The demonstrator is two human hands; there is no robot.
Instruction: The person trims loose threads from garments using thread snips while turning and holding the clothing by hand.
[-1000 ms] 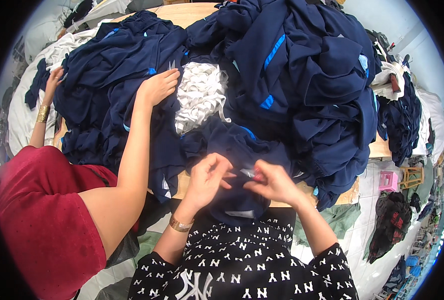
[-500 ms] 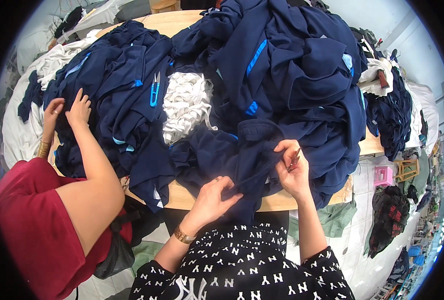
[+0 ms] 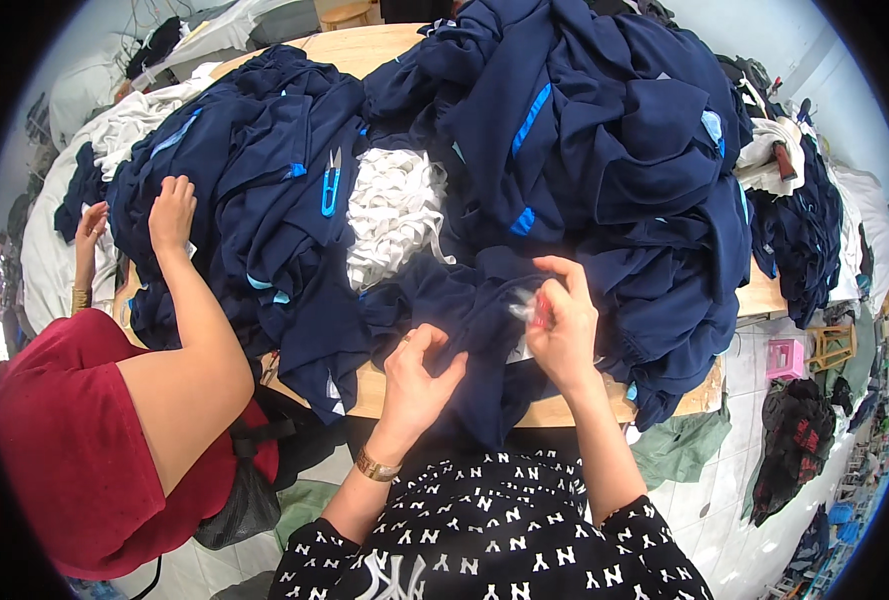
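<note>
Below the tangled white fabric strips [image 3: 394, 215], the left hand [image 3: 416, 388] half-curls at crumpled navy cloth [image 3: 484, 375], grip unclear; the right hand [image 3: 566, 335] grips a blurred red tool [image 3: 541, 310].

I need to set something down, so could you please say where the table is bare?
Bare tabletop shows behind the left navy pile, and narrowly between that pile and the wearer's left hand. White strips and navy cloth crowd the middle.
</note>
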